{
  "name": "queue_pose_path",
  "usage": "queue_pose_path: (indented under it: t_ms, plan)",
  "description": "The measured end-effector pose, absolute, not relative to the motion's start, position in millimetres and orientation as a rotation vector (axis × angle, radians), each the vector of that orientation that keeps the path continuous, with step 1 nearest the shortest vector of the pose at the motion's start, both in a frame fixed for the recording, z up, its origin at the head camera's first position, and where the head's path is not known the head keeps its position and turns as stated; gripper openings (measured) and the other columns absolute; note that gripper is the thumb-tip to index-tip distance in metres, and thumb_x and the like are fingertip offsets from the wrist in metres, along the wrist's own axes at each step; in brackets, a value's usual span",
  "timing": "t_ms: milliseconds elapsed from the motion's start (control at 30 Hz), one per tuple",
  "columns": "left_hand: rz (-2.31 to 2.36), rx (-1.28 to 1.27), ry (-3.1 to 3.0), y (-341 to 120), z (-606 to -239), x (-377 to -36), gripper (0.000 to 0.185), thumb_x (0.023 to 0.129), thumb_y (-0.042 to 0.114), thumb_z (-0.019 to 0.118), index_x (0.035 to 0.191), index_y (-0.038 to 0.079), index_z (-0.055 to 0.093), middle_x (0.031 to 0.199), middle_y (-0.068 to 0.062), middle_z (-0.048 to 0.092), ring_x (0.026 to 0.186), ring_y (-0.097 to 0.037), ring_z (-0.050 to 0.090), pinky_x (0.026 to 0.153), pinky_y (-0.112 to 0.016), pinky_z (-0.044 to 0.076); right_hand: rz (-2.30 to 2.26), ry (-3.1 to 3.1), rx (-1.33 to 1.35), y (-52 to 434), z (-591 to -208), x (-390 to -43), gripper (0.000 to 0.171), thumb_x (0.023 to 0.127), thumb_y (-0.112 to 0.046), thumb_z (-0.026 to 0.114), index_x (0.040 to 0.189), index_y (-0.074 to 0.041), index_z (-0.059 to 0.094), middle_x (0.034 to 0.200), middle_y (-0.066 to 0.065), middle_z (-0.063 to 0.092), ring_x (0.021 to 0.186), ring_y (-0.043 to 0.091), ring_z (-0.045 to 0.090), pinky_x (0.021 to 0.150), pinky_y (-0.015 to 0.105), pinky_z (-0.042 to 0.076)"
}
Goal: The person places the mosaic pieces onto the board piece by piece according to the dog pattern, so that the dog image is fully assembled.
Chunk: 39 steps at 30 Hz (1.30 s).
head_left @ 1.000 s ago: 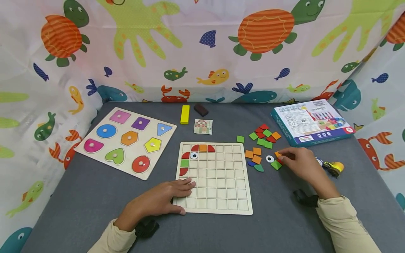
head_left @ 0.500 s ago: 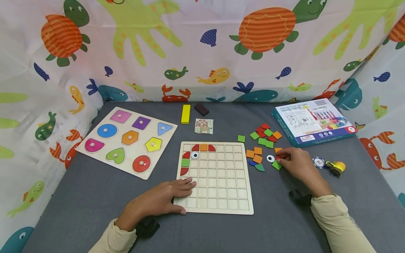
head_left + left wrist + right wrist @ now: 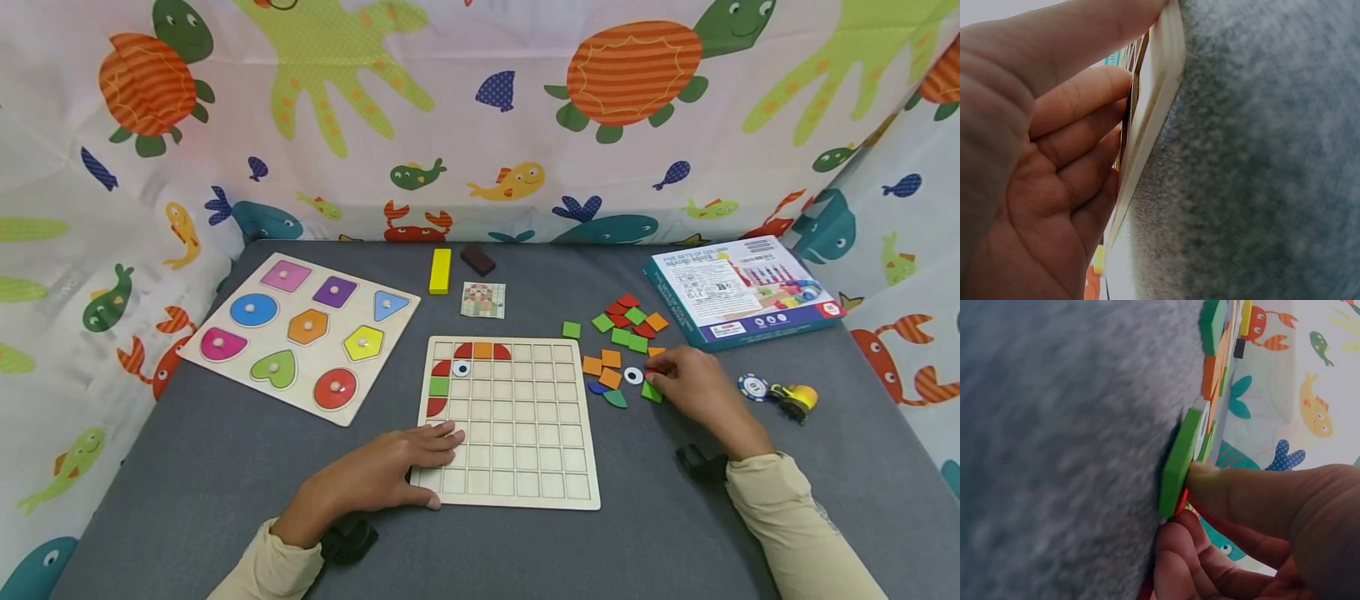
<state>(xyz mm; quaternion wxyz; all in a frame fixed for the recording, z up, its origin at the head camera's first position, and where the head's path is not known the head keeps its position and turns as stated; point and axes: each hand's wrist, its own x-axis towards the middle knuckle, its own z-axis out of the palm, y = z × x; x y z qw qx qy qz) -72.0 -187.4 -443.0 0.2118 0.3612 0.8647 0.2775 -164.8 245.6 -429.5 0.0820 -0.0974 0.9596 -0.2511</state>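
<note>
My left hand (image 3: pixel 397 467) rests on the lower left corner of a wooden grid board (image 3: pixel 517 433), fingers straight over the cells and thumb at the near edge. In the left wrist view the board's pale edge (image 3: pixel 1163 87) shows beside the thumb. Red, orange and green tiles and a round eye piece (image 3: pixel 461 367) fill some top-left cells. My right hand (image 3: pixel 693 385) pinches a red tile (image 3: pixel 1181 503), mostly hidden by the fingers, in the loose pile. Against the thumb stands a green tile (image 3: pixel 1179 462); a second eye piece (image 3: pixel 633 376) lies just left.
Loose orange tiles (image 3: pixel 592 366) and several green and red tiles lie right of the board. A knob puzzle (image 3: pixel 247 332) is at left. Behind are a yellow block (image 3: pixel 440 271), brown block (image 3: pixel 477 260) and pattern card (image 3: pixel 483 300). At right sit a box (image 3: pixel 742 292) and toy vehicle (image 3: pixel 795 402).
My right hand has shifted slightly left, and the loose eye piece and the green tile by its fingertips have slid left with it. The left hand stays on the board.
</note>
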Motion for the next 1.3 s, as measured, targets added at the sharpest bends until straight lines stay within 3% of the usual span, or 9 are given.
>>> queue_pose_path:
  t_ms: [267,600,1000,1300]
  plan:
    - [0.768,0.987,2.403,-187.1,-442.6,-71.0,0.072,0.083,0.035,0.077,0.145,0.014,0.047,0.151,0.005,0.039,0.143,-0.016,0.027,0.108,-0.043,0.034,-0.846,2.8,-0.308,241.9,-430.4,-170.5,0.013,0.089,0.001,0.063,0.099,0.001,0.07,0.087,0.01,0.063,0.072,0.021,0.052,0.059,0.032,0.043]
    - [0.787,1.012,2.399,-188.2,-443.2,-72.2,0.07,0.084,0.034,0.077,0.144,0.012,0.048,0.151,0.003,0.039,0.143,-0.016,0.027,0.108,-0.043,0.034,-0.81,2.78,-0.326,239.1,-429.1,-170.7,0.02,0.09,-0.001,0.063,0.108,0.007,0.069,0.095,0.016,0.062,0.078,0.023,0.055,0.063,0.033,0.046]
    - [0.78,1.003,2.399,-187.6,-442.1,-72.5,0.071,0.084,0.035,0.077,0.144,0.013,0.048,0.151,0.004,0.039,0.143,-0.016,0.026,0.109,-0.044,0.033,-0.784,2.749,-0.319,238.4,-426.2,-171.8,0.015,0.09,-0.002,0.063,0.104,0.004,0.069,0.087,0.01,0.063,0.073,0.02,0.054,0.06,0.032,0.045]
    - [0.776,1.001,2.398,-187.4,-441.3,-72.1,0.071,0.083,0.035,0.077,0.144,0.013,0.048,0.151,0.004,0.039,0.143,-0.016,0.026,0.109,-0.044,0.033,-0.857,2.9,-0.289,237.9,-422.5,-168.5,0.016,0.094,-0.003,0.061,0.105,0.001,0.071,0.099,0.017,0.06,0.08,0.026,0.051,0.064,0.035,0.043]
